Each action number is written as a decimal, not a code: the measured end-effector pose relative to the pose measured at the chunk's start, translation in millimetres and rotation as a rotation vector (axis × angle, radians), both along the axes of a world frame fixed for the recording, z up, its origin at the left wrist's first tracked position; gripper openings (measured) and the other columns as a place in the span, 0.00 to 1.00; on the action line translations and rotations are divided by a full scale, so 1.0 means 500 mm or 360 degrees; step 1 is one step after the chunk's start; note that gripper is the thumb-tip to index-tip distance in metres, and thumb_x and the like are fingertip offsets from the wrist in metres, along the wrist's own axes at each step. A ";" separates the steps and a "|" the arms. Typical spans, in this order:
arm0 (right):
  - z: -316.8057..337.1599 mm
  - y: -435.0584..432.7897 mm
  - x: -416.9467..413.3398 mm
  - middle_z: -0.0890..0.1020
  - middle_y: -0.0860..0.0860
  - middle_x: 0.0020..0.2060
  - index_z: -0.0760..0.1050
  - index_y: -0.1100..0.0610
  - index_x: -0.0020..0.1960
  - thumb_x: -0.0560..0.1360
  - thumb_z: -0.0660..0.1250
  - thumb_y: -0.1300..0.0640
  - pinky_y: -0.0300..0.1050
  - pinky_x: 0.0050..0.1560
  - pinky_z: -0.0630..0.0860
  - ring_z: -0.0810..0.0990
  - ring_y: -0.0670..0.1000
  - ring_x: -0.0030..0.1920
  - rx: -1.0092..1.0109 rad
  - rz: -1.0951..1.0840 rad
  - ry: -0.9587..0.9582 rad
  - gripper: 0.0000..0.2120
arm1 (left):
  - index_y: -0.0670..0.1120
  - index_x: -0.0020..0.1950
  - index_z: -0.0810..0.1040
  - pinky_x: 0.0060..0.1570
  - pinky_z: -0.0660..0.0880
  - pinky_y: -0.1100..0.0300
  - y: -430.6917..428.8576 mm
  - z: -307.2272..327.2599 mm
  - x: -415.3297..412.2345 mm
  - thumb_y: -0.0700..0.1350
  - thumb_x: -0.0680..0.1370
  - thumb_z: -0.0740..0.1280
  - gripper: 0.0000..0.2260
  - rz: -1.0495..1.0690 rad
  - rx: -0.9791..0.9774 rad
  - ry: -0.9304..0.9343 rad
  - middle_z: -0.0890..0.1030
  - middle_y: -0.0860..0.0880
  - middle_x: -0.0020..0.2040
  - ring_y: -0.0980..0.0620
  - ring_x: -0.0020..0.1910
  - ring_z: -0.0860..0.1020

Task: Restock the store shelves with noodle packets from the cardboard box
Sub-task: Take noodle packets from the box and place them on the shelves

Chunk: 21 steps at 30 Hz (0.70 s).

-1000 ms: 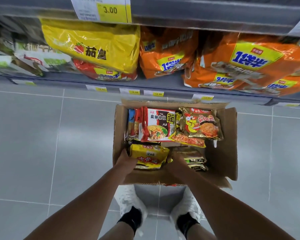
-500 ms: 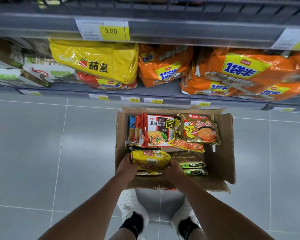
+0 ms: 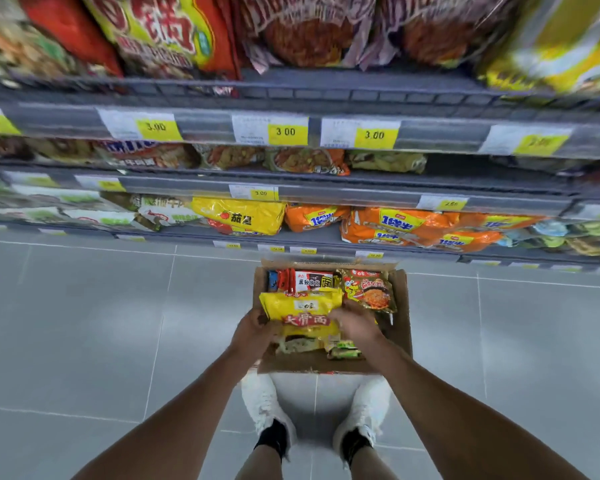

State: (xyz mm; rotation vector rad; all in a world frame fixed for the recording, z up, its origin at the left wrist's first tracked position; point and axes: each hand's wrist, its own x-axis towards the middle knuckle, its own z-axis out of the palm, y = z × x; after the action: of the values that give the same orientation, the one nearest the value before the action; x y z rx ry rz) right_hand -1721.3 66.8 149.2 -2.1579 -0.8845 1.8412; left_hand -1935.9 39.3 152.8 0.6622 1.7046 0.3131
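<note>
Yellow noodle packet (image 3: 302,308), left hand (image 3: 253,329) and right hand (image 3: 354,323) curled round its two ends

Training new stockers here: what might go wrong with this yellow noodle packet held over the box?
The left hand and right hand grip the yellow packet by its sides, so it may sag or drop into the cardboard box. The box sits right before the white shoes, a likely trip on stepping forward.
</note>
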 end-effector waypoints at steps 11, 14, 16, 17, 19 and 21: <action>0.487 0.027 0.095 0.85 0.46 0.52 0.82 0.43 0.56 0.74 0.69 0.50 0.57 0.64 0.76 0.82 0.52 0.56 0.0495 -0.0064 0.0343 0.11 | 0.39 0.48 0.81 0.49 0.72 0.52 0.057 0.481 0.027 0.54 0.72 0.77 0.19 0.0158 0.0353 -0.0296 0.79 0.45 0.41 0.50 0.42 0.77; 0.592 0.014 0.131 0.82 0.59 0.57 0.77 0.46 0.66 0.76 0.70 0.54 0.57 0.61 0.77 0.82 0.57 0.56 0.0570 -0.0029 0.0400 0.18 | 0.42 0.55 0.78 0.47 0.73 0.53 0.074 0.572 0.053 0.61 0.66 0.79 0.28 0.0324 0.0319 -0.0528 0.79 0.46 0.47 0.49 0.45 0.78; 0.646 0.007 0.156 0.81 0.55 0.60 0.73 0.46 0.69 0.78 0.70 0.57 0.47 0.52 0.81 0.81 0.51 0.55 0.0587 -0.0097 0.0428 0.21 | 0.48 0.68 0.74 0.61 0.76 0.49 0.081 0.631 0.078 0.62 0.63 0.80 0.38 0.0467 0.0295 -0.0644 0.81 0.50 0.61 0.50 0.59 0.80; 0.674 -0.002 0.168 0.80 0.49 0.62 0.72 0.44 0.70 0.77 0.71 0.55 0.44 0.49 0.81 0.81 0.49 0.57 0.0609 -0.0120 0.0428 0.23 | 0.51 0.74 0.70 0.68 0.72 0.44 0.079 0.662 0.091 0.64 0.60 0.81 0.45 0.0477 0.0284 -0.0693 0.77 0.50 0.68 0.48 0.66 0.77; 0.723 -0.013 0.191 0.78 0.44 0.65 0.72 0.42 0.71 0.72 0.74 0.47 0.51 0.57 0.81 0.79 0.48 0.63 0.0718 -0.0119 0.0406 0.29 | 0.58 0.79 0.62 0.74 0.64 0.39 0.078 0.731 0.121 0.66 0.60 0.80 0.52 0.0441 0.0302 -0.0801 0.68 0.53 0.76 0.47 0.75 0.67; 0.774 -0.024 0.214 0.78 0.43 0.65 0.74 0.44 0.69 0.70 0.76 0.47 0.56 0.67 0.75 0.77 0.48 0.65 0.0809 -0.0195 0.0373 0.29 | 0.60 0.80 0.58 0.75 0.60 0.41 0.070 0.787 0.161 0.63 0.67 0.77 0.46 0.0465 0.0297 -0.0905 0.63 0.53 0.79 0.46 0.78 0.62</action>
State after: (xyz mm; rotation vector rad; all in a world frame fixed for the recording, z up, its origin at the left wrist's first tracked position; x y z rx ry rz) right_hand -1614.1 54.8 536.2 -1.6162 -1.0069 1.5563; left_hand -1855.6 74.4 546.5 0.4005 1.2263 0.7953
